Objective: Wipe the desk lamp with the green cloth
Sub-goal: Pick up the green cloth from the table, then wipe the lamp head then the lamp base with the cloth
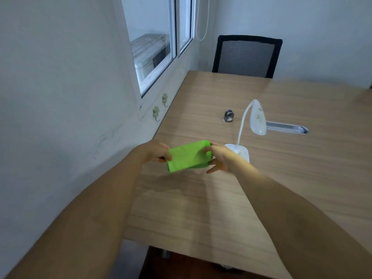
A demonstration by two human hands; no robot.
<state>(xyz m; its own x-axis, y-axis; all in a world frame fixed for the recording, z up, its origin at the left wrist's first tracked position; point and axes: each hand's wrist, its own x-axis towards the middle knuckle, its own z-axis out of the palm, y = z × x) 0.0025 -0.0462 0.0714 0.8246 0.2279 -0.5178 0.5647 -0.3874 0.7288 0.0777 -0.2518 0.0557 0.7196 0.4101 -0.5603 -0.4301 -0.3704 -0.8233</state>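
Room: pale grey walls meeting in a corner, with a white-framed sliding window [161, 57] in the left wall and two small green wall hooks [156, 113] below its sill.
Desk: one long wooden desk [221, 208] with a light, streaky grain, its left edge running along the window wall.
Chair: one black office chair [246, 56] with a grey mesh back, standing at the far end of the desk.
Cloth: one bright green cloth [188, 157], folded into a thick soft rectangle, held in the air above the desk between the two hands.
Left hand: the left hand [154, 152] pinches the cloth's left edge, fingers curled closed on it.
Right hand: the right hand [218, 158] grips the cloth's right edge with thumb and upper fingers — the lower fingers hang loosely spread.
Lamp: one white desk lamp [255, 119] of smooth plastic, with a thin bendy neck, a long oval head tilted downward, and a rounded flat base just behind the right hand.
Desk fittings: one small shiny metal clip [228, 116] left of the lamp, and one long metal cable slot [287, 128] set into the desktop behind the lamp head.
Arms: two bare forearms reach in from the bottom edge.
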